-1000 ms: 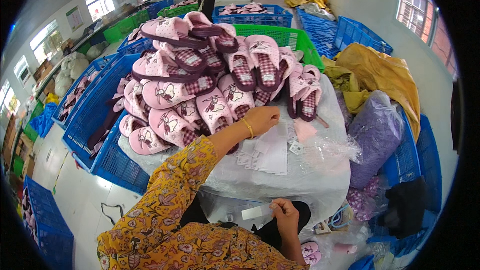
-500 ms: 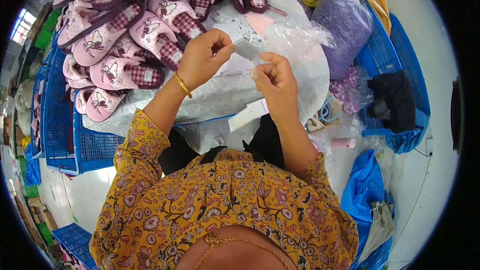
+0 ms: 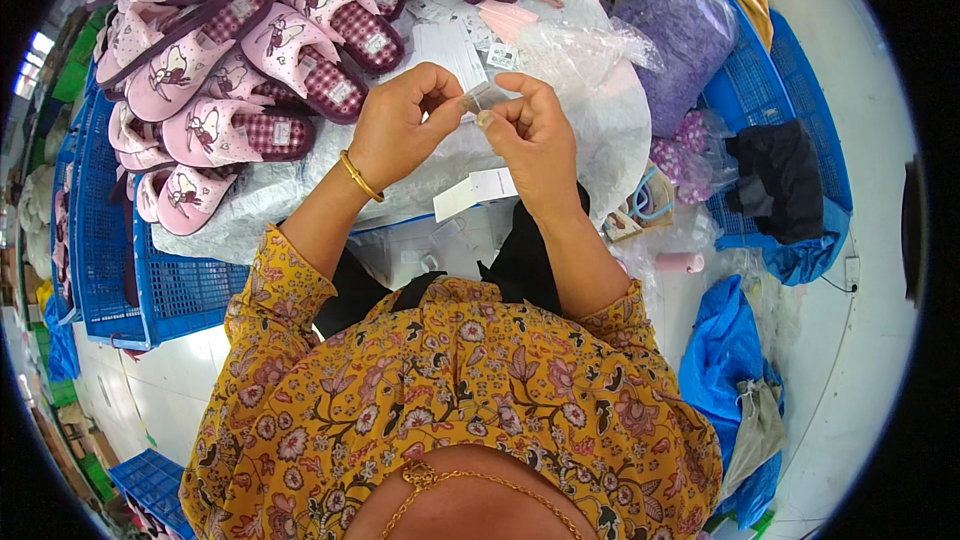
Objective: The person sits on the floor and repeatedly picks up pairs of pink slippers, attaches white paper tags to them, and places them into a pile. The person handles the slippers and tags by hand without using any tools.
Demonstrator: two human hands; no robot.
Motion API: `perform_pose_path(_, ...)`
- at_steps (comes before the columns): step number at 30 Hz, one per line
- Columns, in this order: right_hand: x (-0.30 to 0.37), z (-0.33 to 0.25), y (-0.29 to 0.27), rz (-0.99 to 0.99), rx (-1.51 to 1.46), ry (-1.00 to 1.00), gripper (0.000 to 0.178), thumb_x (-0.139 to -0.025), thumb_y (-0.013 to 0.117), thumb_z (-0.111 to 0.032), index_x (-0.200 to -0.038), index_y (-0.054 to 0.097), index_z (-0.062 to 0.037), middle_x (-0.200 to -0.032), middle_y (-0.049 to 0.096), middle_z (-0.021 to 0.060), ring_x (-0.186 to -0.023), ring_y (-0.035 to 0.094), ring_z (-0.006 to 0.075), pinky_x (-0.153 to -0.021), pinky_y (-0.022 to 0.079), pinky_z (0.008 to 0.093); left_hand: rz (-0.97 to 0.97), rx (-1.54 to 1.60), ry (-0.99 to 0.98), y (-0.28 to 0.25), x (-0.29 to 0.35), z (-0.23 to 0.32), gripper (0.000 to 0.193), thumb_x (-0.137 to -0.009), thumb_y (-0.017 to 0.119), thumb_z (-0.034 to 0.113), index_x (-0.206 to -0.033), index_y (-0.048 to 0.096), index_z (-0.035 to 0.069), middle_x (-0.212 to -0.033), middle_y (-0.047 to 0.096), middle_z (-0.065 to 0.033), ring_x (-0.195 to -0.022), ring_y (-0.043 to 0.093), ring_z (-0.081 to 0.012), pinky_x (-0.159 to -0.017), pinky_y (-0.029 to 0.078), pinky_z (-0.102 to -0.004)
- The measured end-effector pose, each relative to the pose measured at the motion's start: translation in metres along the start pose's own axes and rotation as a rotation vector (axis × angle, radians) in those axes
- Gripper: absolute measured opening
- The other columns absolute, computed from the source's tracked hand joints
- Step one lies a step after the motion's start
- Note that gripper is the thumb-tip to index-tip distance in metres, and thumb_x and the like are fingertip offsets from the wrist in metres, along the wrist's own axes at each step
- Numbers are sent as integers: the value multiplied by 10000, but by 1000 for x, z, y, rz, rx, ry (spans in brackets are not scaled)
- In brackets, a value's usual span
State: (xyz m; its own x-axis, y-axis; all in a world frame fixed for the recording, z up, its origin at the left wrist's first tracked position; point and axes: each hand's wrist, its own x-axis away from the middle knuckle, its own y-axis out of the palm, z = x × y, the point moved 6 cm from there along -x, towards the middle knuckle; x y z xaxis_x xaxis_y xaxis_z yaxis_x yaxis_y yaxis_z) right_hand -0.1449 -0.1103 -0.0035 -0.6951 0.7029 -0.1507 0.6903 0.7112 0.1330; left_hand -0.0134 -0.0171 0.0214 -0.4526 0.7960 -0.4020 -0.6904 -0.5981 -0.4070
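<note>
In front of me, above the table, both hands pinch a small pale grey label (image 3: 485, 97). My left hand (image 3: 408, 125), with a gold bangle at its wrist, is closed on the label's left side by thumb and forefinger. My right hand (image 3: 535, 135) is closed on its right side in the same way. Below the right hand is a folded white card (image 3: 474, 193); whether that hand also holds it I cannot tell. Just beyond my fingers lie white paper sheets (image 3: 447, 50). Pink slippers (image 3: 292, 40) with dark checked insoles are piled to the left of my left hand.
Clear plastic film (image 3: 585, 58) covers part of the table (image 3: 620, 135). A bag of purple material (image 3: 675, 35) and a blue crate (image 3: 815, 105) with black cloth (image 3: 780, 180) stand at the right. Another blue crate (image 3: 190, 285) adjoins the left side. Blue sheeting (image 3: 715, 355) lies at lower right.
My right hand has moved in toward the left one and now pinches the label too. The folded white card has shifted slightly up and left. The whole view has shifted a little.
</note>
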Motion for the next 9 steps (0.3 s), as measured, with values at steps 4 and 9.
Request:
perform_pose_path(4,1,3,-2,-4,14,-5,415,-846,672,-10,-1227,508,-9,-824,609,19,-680,536,44,-608,439,195,4,-1,-12,3,2,-2,110,-842,687,98,-878,628,13,-725,636,-40,-568,521,-72,-527,432,-235)
perform_pose_path(9,1,8,-5,-3,52,14,431,-850,671,-19,-1249,507,-15,-824,613,21,-690,548,48,-616,445,192,8,-2,0,5,4,-1,121,-845,698,120,-881,635,23,-729,642,-46,-574,538,-81,-528,436,-235)
